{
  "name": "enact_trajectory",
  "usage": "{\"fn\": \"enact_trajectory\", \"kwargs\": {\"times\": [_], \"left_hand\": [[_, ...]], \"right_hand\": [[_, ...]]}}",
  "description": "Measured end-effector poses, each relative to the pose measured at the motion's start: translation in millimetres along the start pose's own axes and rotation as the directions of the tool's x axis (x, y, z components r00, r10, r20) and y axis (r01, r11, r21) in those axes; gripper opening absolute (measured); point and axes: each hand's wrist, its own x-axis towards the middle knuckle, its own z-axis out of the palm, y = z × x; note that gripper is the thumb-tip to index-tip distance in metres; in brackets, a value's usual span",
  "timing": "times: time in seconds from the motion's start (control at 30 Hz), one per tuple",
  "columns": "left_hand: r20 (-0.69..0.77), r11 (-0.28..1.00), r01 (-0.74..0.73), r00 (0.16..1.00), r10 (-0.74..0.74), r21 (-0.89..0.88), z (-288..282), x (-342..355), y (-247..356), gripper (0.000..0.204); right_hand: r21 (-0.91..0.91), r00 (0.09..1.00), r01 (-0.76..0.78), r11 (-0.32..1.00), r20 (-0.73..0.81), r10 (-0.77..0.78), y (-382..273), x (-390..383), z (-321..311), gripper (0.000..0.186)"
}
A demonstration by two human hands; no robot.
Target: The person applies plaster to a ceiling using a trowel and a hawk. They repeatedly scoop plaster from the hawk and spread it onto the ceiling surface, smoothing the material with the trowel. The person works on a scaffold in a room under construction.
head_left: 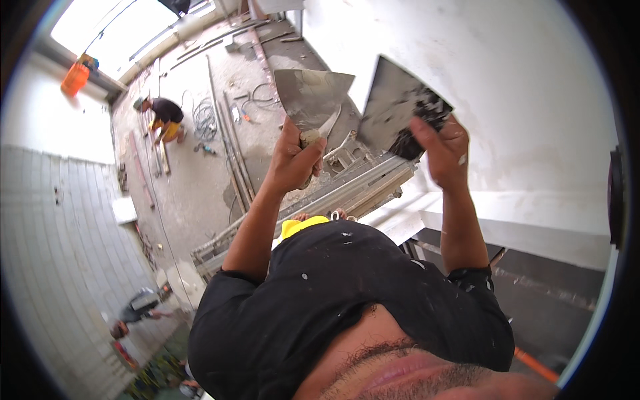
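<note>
My left hand (295, 160) is closed round the handle of a wide putty knife (313, 92), its flared metal blade pointing up and away from me. Pale smears mark the blade and handle. In my right hand (445, 150) is a flat rectangular plate (390, 110), gripped at its near right edge with the thumb on its face. Grey and dark patches cover this plate, and whether it has a handle behind is hidden. The two tools are held apart, side by side, in front of the white wall (520, 87).
Beneath my hands runs a scaffold platform (347, 197) of long metal pieces, high above the floor. Below lie long poles (230, 143) and a coiled cable (205, 120). One person (165, 117) crouches at the left; another person (137, 310) is lower left. An orange container (75, 79) hangs near the window.
</note>
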Motion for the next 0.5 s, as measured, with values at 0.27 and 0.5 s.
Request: {"fn": "enact_trajectory", "kwargs": {"times": [0.27,0.5], "left_hand": [[0.146,0.860,-0.398,0.917,0.371,0.320,50.5,99.9,76.2,0.048],[0.108,0.995,-0.022,0.994,0.032,-0.093,72.0,89.1,121.5,0.049]], "right_hand": [[0.143,0.996,-0.052,0.988,-0.059,0.061,-102.6,55.8,-2.8,0.017],[-0.648,0.756,0.455,0.610,-0.081,-0.650,-173.1,-7.7,-8.6,0.027]]}}
